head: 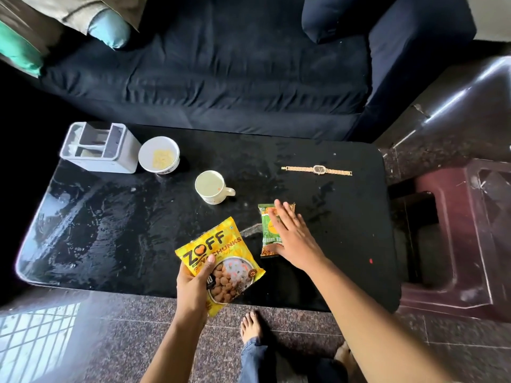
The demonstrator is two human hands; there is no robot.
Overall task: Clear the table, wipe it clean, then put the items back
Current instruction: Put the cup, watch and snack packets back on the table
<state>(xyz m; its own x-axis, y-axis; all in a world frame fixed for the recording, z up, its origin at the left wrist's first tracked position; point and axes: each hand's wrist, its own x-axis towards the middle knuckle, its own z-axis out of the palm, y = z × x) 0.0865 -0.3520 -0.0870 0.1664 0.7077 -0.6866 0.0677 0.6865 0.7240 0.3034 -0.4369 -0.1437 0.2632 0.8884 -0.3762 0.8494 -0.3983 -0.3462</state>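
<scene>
Gripping yellow soya packet (221,261) in left hand (193,288), lifted off table (110,230) edge, prob. to clear it. Right hand (293,239) open, flat on green packet (269,230) nearer the mug (211,189), w/ watch (318,170) beyond mug.

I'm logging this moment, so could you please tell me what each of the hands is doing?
Left hand: closed on the yellow packet.
Right hand: open, flat over the green packet, not gripping.
</scene>
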